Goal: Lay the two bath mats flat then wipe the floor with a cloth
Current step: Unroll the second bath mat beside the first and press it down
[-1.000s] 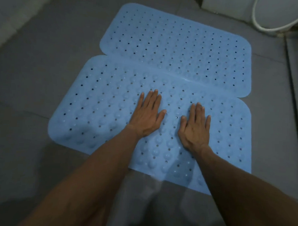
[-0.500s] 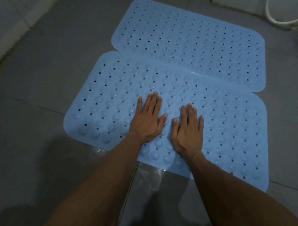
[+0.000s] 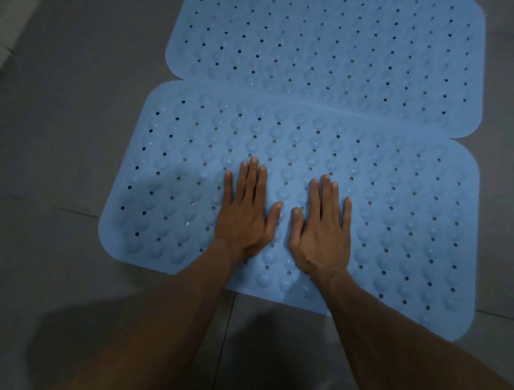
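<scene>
Two light blue bath mats with holes and round suction bumps lie on the grey tile floor. The near mat [image 3: 397, 201] overlaps the long edge of the far mat [image 3: 330, 44]. My left hand [image 3: 244, 212] and my right hand [image 3: 322, 227] press flat on the near mat's middle, side by side, fingers straight and pointing away from me, thumbs almost touching. Both forearms cover part of the near mat's front edge. No cloth is in view.
Grey floor tiles [image 3: 62, 112] with grout lines surround the mats. A pale wall base [image 3: 4, 21] runs along the far left corner. My shadow falls on the floor in front of me.
My hands have slid closer together and slightly toward me on the near mat. The view has moved in closer, so the white fixture at the back is out of frame.
</scene>
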`<act>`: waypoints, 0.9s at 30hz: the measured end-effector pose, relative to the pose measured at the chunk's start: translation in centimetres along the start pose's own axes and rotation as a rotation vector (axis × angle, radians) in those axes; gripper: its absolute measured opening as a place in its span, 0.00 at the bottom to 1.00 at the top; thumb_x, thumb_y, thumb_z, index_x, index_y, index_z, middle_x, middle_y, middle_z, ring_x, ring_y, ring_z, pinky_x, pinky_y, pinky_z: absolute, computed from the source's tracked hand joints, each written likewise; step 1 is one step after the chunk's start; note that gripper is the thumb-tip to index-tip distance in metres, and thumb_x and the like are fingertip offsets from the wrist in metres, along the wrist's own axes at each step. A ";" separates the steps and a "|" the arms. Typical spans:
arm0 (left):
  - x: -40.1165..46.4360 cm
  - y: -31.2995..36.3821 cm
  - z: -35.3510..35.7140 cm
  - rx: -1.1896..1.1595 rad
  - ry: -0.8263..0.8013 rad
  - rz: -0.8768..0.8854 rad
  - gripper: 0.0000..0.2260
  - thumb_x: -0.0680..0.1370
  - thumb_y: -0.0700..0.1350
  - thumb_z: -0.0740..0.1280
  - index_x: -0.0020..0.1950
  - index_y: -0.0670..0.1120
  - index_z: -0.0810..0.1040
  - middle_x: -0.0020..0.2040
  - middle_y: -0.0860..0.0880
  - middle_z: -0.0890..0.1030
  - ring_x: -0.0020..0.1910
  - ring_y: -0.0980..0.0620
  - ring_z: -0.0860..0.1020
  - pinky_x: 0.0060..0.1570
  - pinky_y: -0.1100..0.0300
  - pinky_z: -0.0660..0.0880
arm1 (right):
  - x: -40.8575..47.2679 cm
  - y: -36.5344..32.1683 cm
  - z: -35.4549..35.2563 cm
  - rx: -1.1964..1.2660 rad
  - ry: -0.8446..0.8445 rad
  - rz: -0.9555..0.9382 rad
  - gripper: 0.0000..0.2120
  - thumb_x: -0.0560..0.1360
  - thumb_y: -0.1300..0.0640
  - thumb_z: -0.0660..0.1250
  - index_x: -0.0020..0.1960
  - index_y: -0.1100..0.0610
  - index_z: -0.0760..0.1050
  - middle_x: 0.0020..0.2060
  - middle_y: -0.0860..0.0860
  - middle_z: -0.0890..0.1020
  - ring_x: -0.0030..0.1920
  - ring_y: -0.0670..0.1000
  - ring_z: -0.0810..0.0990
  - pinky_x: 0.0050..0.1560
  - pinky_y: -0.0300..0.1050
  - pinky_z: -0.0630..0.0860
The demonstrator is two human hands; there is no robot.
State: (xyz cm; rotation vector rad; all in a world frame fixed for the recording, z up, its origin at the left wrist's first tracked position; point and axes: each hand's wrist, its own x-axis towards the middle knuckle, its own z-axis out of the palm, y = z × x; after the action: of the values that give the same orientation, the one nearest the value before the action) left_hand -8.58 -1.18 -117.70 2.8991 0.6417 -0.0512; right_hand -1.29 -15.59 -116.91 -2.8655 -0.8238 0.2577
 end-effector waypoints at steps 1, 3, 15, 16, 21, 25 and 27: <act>0.0 0.0 -0.1 -0.001 -0.004 -0.001 0.33 0.82 0.59 0.46 0.79 0.38 0.45 0.80 0.40 0.43 0.79 0.44 0.41 0.76 0.40 0.44 | 0.0 0.0 0.0 -0.009 -0.005 -0.002 0.32 0.82 0.42 0.45 0.81 0.55 0.44 0.81 0.52 0.44 0.80 0.50 0.40 0.79 0.57 0.42; 0.0 0.1 -0.2 -0.012 -0.020 -0.005 0.33 0.82 0.59 0.46 0.79 0.39 0.44 0.80 0.40 0.42 0.79 0.44 0.40 0.76 0.40 0.44 | 0.0 0.0 0.0 -0.011 -0.010 -0.005 0.32 0.82 0.42 0.45 0.81 0.56 0.43 0.81 0.53 0.43 0.80 0.51 0.39 0.79 0.57 0.43; -0.2 0.2 -0.4 -0.015 -0.051 -0.026 0.33 0.82 0.60 0.44 0.80 0.40 0.45 0.80 0.42 0.43 0.79 0.46 0.40 0.77 0.42 0.42 | -0.1 -0.1 -0.6 0.010 -0.019 -0.021 0.33 0.82 0.42 0.44 0.81 0.56 0.42 0.80 0.53 0.42 0.80 0.51 0.38 0.79 0.56 0.39; -0.3 0.2 -0.5 -0.016 -0.068 -0.029 0.33 0.81 0.60 0.43 0.80 0.40 0.45 0.80 0.42 0.42 0.79 0.46 0.40 0.76 0.42 0.41 | -0.2 -0.1 -0.8 0.013 -0.037 -0.024 0.32 0.82 0.41 0.43 0.81 0.55 0.41 0.80 0.53 0.41 0.79 0.51 0.37 0.79 0.55 0.38; 0.7 -0.6 -4.5 -0.054 -0.311 -0.021 0.32 0.82 0.62 0.42 0.80 0.44 0.41 0.80 0.46 0.38 0.78 0.49 0.37 0.76 0.46 0.36 | 0.4 0.4 -2.8 0.074 -0.222 -0.070 0.32 0.83 0.42 0.42 0.81 0.55 0.37 0.79 0.52 0.36 0.78 0.50 0.33 0.77 0.53 0.33; 1.7 -1.2 -8.8 0.050 -0.338 -0.022 0.31 0.82 0.61 0.42 0.80 0.46 0.44 0.80 0.46 0.41 0.79 0.49 0.40 0.75 0.44 0.36 | 1.3 1.2 -6.0 0.054 -0.279 -0.132 0.29 0.84 0.44 0.43 0.81 0.53 0.42 0.80 0.52 0.39 0.79 0.50 0.36 0.77 0.52 0.33; 2.7 -1.3 -10.6 0.062 -0.318 -0.022 0.30 0.82 0.60 0.42 0.80 0.45 0.46 0.80 0.45 0.43 0.79 0.48 0.41 0.76 0.45 0.36 | 2.5 1.8 -7.8 0.032 -0.251 -0.147 0.29 0.84 0.44 0.43 0.81 0.53 0.42 0.80 0.52 0.40 0.79 0.50 0.38 0.77 0.51 0.33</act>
State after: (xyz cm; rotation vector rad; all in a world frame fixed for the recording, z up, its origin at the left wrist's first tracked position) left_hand -6.78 2.96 -107.63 2.8493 0.6216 -0.5307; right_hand 3.26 -16.48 -109.99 -2.7618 -1.0571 0.6143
